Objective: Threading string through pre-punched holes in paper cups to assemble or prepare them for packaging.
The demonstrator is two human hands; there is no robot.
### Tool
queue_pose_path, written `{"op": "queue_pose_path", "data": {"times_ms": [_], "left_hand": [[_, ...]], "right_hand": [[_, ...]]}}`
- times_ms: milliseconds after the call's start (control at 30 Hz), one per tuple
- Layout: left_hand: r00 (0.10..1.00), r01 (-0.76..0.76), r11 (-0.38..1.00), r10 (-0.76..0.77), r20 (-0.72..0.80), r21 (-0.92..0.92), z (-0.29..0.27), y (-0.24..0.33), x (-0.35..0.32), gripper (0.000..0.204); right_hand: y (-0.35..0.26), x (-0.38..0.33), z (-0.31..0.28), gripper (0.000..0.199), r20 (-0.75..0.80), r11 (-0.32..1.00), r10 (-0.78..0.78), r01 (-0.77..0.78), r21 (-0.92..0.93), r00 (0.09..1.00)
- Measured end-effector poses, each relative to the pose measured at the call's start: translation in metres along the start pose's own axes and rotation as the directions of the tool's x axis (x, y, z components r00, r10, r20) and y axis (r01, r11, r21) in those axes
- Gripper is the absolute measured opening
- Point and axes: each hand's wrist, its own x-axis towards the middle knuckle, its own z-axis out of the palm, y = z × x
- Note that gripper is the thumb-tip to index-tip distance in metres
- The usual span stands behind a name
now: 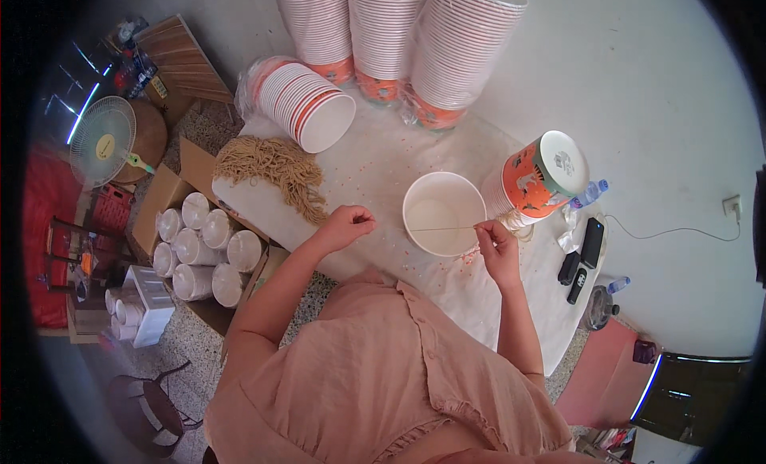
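Observation:
My right hand (499, 247) pinches one end of a thin tan cord (443, 229), which stretches nearly straight leftward over a white paper bucket (435, 194). The bucket stands mouth up on the table between my hands. To its left, my left hand (349, 227) is closed with curled fingers; what it holds, if anything, I cannot make out. Just beyond that hand lies a loose bundle of tan cords (271, 165). Behind my right hand stands a stack of upturned orange printed buckets (527, 177), with pale cords near its base.
Tall wrapped bucket stacks (471, 49) stand at the table's back, and another stack (299, 101) lies on its side. A carton (183, 165) of wrapped white rolls or cups sits on the floor at left. Dark handheld devices (590, 244) lie at the table's right.

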Motion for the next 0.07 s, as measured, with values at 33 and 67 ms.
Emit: {"op": "queue_pose_path", "data": {"times_ms": [33,67], "left_hand": [[0.997,0.078,0.991,-0.074,0.037,-0.110,-0.0008,0.0032,-0.0008,0.018],[0.986,0.158,0.964,-0.143,0.082,-0.215,-0.0017,0.0077,-0.0023,0.018]], "right_hand": [[0.0009,-0.0001,-0.0001,0.011,0.005,1.000,0.002,-0.002,0.002,1.000],[0.0017,-0.0005,-0.0001,0.011,0.010,1.000,0.005,-0.005,0.005,1.000]]}}
